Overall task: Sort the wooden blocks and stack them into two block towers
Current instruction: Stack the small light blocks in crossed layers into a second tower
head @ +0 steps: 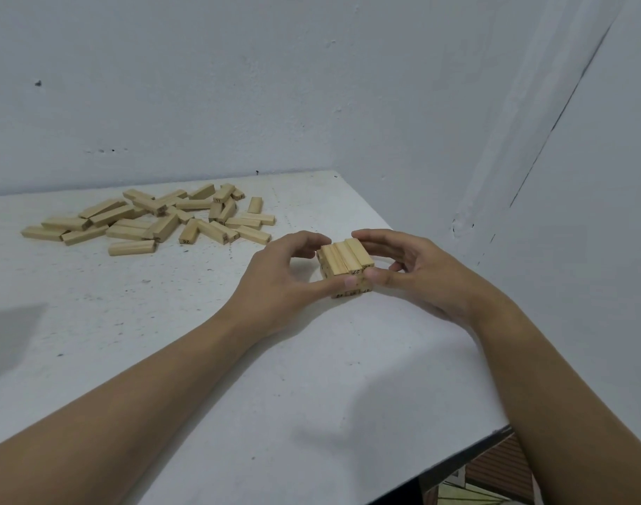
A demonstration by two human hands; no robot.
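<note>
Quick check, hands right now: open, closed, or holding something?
Left hand: curled round the stack, gripping it.
Right hand: grips the same stack from the other side.

Lit softly and evenly, slightly dim; grey shadow cast at table (311, 413) left edge; straight lines bent by wide-angle.

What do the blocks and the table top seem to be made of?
The blocks look like pale, unpainted wood: fine grain lines run along them, and the surface is dull. The table top seems a white painted or laminated board, I cannot tell which; it is matt, with dark specks.
</note>
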